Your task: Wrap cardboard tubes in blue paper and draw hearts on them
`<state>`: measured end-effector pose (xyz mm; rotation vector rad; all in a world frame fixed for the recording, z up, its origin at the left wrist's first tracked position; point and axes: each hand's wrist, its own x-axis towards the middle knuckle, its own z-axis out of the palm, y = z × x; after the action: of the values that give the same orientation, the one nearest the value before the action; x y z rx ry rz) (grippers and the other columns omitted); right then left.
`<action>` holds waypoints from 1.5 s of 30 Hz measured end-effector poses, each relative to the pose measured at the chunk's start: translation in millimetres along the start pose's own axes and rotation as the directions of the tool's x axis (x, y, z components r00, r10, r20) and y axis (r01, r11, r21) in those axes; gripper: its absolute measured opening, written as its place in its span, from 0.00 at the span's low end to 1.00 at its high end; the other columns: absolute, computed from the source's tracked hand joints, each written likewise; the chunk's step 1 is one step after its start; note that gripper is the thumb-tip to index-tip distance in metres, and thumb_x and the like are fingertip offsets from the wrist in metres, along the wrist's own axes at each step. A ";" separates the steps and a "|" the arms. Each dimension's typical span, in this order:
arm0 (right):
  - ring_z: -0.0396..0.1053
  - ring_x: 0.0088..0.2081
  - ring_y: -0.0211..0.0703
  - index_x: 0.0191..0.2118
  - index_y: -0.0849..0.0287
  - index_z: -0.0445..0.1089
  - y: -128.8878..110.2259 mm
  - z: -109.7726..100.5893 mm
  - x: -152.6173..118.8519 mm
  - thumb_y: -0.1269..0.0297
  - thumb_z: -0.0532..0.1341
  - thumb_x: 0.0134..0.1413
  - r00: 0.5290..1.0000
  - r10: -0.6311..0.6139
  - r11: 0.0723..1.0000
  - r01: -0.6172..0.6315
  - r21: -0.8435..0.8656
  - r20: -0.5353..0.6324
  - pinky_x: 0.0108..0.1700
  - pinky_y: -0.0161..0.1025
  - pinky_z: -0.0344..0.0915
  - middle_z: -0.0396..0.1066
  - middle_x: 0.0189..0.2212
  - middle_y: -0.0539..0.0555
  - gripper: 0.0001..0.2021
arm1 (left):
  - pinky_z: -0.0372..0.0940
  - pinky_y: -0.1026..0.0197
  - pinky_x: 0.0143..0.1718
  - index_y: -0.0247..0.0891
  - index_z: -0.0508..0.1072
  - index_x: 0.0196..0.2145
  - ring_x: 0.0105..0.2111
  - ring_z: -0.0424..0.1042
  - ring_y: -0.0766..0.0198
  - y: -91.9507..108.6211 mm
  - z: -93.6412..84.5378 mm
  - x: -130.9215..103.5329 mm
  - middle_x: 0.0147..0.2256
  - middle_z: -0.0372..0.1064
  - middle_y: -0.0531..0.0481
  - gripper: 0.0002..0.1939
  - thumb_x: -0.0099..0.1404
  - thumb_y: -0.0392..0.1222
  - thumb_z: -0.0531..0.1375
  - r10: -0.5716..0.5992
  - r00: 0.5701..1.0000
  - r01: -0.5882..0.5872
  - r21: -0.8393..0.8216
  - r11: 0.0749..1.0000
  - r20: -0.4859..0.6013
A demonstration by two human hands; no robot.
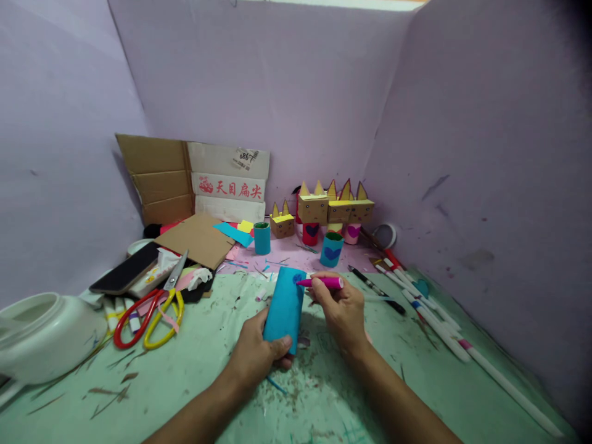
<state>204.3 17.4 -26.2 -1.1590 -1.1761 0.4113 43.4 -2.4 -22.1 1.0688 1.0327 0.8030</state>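
Note:
A blue paper tube [283, 308] is tilted upright over the green table, with my left hand [259, 348] wrapped round its lower end. A dark blue mark [296, 280] shows near the tube's upper right edge. My right hand [341, 308] pinches a magenta marker [327, 282], its tip pointing left at that mark; whether it touches the paper is too small to tell. Beyond my hands stand a plain blue cylinder [262, 239] and another blue cylinder [332, 250] with a dark blue heart.
Cardboard cat-eared boxes [313, 209] stand at the back. On the left are scissors [172, 283], a phone [126, 267], a white pot [46, 333] and cardboard pieces [198, 239]. Several markers [437, 324] and a black pen [377, 290] lie on the right beside the wall.

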 end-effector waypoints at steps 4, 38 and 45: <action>0.71 0.25 0.43 0.33 0.60 0.74 0.4 -0.6 1.1 0.57 0.62 0.53 1.000 0.015 1.000 -0.015 -0.005 -0.018 0.28 0.39 0.69 0.74 0.25 0.53 0.11 | 0.68 0.63 0.23 0.28 0.66 0.48 0.22 0.68 0.64 -1.5 -0.2 1.1 0.24 0.66 0.52 0.32 0.47 0.41 0.68 0.009 1.000 -0.009 -0.001 1.000 0.003; 0.69 0.24 0.41 0.32 0.60 0.73 -1.2 -1.1 -0.2 0.59 0.62 0.53 1.000 0.003 1.000 -0.003 0.031 0.016 0.27 0.38 0.68 0.72 0.25 0.52 0.09 | 0.68 0.62 0.20 0.28 0.68 0.48 0.21 0.68 0.64 -6.5 -2.3 6.5 0.27 0.70 0.48 0.34 0.42 0.41 0.69 -0.008 1.000 0.008 -0.002 1.000 -0.030; 0.70 0.25 0.42 0.32 0.60 0.74 -2.0 -2.1 1.2 0.59 0.61 0.53 1.000 0.014 1.000 -0.014 0.006 0.001 0.28 0.39 0.68 0.72 0.24 0.52 0.09 | 0.68 0.61 0.21 0.29 0.69 0.49 0.21 0.69 0.62 -7.3 -3.7 7.8 0.25 0.69 0.49 0.34 0.43 0.42 0.69 -0.005 1.000 0.006 0.007 1.000 -0.019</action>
<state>206.0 16.5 -23.7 -1.1626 -1.1673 0.4256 42.7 3.6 -31.7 1.0655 1.0549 0.8071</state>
